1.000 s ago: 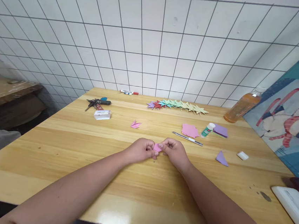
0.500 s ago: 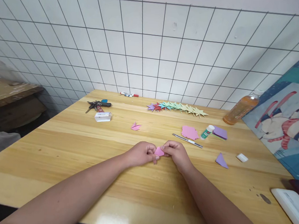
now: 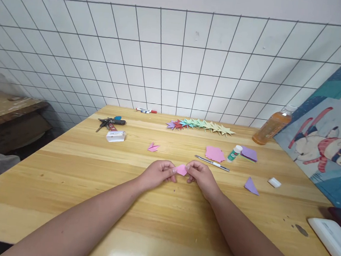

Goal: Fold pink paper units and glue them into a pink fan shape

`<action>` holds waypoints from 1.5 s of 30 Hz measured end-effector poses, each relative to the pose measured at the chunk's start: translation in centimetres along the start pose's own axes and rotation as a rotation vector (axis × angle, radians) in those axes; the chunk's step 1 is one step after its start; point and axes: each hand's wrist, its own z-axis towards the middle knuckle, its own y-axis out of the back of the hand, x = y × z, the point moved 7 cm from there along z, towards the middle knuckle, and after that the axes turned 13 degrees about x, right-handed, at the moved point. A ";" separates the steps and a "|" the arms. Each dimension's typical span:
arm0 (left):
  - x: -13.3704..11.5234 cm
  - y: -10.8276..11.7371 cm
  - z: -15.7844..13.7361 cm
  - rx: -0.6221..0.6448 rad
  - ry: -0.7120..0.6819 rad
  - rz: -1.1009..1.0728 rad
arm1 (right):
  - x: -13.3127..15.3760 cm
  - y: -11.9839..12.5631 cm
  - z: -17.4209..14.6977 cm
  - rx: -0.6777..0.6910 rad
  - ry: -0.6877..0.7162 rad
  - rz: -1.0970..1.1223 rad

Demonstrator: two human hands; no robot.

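Between my two hands, just above the wooden table [image 3: 115, 203], is a small folded piece of pink paper [image 3: 181, 169]. My left hand [image 3: 160, 175] pinches its left end between thumb and fingers. On the other side, my right hand [image 3: 201, 176] grips the right end the same way. Beyond my left hand lies a folded pink paper piece [image 3: 153, 147] with pointed tips. A stack of pink paper [image 3: 215, 153] sits past my right hand, with a craft knife [image 3: 212, 163] in front of it.
A glue stick [image 3: 234, 153] stands beside purple paper [image 3: 249, 153]. Nearer are a folded purple triangle [image 3: 251, 185] and an eraser [image 3: 274, 182]. At the back are a chain of paper stars [image 3: 202, 125], markers [image 3: 146, 111] and a bottle [image 3: 273, 126]. Keys [image 3: 110, 123] and a small box [image 3: 116, 136] lie left.
The pink paper has been turned and lies flatter between my fingers. My left fingers have shifted to its left end. The view has tilted up slightly.
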 end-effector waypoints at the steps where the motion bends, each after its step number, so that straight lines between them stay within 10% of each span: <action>1: 0.0 0.3 0.0 -0.030 -0.008 -0.044 | 0.0 -0.1 0.0 0.024 -0.001 -0.017; 8: -0.4 1.3 -0.4 -0.119 -0.076 -0.168 | 0.3 -1.4 -0.2 0.169 -0.012 -0.172; 45: -0.6 0.6 -0.2 0.000 -0.070 -0.002 | 3.1 -2.6 -1.4 0.075 0.304 -0.719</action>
